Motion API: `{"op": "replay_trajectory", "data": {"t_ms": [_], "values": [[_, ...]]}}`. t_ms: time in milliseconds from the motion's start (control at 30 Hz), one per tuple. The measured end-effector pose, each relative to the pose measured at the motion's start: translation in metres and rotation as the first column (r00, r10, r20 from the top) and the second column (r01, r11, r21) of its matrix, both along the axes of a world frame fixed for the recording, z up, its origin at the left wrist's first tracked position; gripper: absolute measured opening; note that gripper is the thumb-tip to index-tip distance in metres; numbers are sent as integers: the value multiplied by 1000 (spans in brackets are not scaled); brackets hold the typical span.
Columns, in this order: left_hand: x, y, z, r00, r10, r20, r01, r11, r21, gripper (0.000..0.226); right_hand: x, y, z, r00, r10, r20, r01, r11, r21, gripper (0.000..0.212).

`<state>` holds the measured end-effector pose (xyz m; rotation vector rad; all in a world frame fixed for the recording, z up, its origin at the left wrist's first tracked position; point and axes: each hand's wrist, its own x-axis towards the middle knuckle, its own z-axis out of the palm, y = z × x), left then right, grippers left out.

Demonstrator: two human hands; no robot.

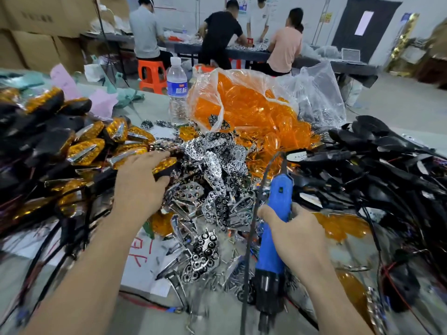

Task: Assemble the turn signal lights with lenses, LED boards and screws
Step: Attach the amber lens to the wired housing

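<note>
In the head view, a turn signal light is being grasped by the left hand left of centre, beside the heap of finished lights. A blue electric screwdriver is being gripped by the right hand at lower centre, and a bag of orange lenses is being carried by the worktop at upper centre.

My screwdriver is blue with a black nose. Beyond it lie orange lenses; left of it, silver reflectors dotted with black rings; right of it, black housings.
</note>
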<state>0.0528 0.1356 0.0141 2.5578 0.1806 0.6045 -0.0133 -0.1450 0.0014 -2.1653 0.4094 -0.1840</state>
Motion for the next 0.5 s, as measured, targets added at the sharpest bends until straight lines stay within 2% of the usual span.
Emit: {"op": "replay_trajectory", "data": {"t_ms": [167,333,400,500], "values": [[6,3,-18,998,-49,33,47,997,58,53,-3,7,7,998,-44,-36,37,985,-168,36],[-7,-17,-14,992,-107,74,96,986,138,60,-5,16,6,998,-52,36,62,922,-382,37],[-16,-36,-11,983,-168,70,156,975,159,64,-5,17,6,997,-44,60,63,930,-363,41],[-23,-63,-11,970,-243,21,235,956,175,61,-5,16,4,993,-16,114,40,978,-204,27]]}}
